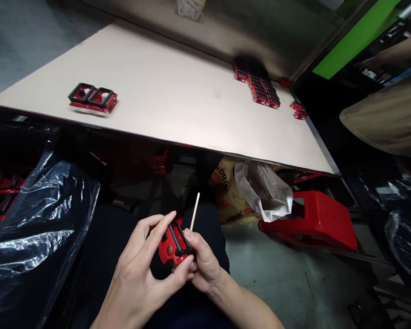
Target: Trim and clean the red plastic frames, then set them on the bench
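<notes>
Above my lap, my left hand [140, 262] grips a red and black plastic part [171, 244], thumb at its lower edge and fingers along its upper left side. The part has a black rectangular frame on a red body with a round hole. My right hand [207, 265] is closed at the part's right side, and a thin pale wooden stick [195, 211] sticks up from between its fingers. The stick's lower end is hidden. Whether the right fingers also carry some of the part's weight, I cannot tell.
Two similar red and black parts [93, 98] lie on the pale table [178, 96]; several more stand in rows [262, 89] at the back right. Plastic sheeting [55, 201] covers the left side. A white bag [265, 189] and a red stool [324, 221] are below. Another person's arm [397, 50] shows.
</notes>
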Tool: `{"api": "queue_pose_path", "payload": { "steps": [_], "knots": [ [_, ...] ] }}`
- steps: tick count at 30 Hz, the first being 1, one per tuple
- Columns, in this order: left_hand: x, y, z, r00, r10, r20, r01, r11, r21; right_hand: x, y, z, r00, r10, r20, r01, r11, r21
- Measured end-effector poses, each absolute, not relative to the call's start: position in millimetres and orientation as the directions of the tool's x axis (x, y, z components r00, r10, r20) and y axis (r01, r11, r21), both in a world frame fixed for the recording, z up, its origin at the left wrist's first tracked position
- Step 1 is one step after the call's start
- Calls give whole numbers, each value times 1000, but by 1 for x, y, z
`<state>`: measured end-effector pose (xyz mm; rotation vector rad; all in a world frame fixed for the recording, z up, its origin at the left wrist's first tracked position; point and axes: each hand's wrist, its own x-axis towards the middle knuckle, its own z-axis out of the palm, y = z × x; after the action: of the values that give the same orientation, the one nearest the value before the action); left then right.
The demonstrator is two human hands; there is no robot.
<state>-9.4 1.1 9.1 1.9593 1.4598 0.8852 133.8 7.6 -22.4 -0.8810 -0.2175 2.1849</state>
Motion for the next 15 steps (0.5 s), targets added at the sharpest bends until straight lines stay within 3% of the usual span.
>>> {"api": "queue_pose_path", "payload": {
  "steps": [15],
  "knots": [
    [-9, 3, 11, 191, 968, 164, 625, -249, 740, 135, 8, -27, -538, 639, -550, -585, -753, -302]
  ]
}}
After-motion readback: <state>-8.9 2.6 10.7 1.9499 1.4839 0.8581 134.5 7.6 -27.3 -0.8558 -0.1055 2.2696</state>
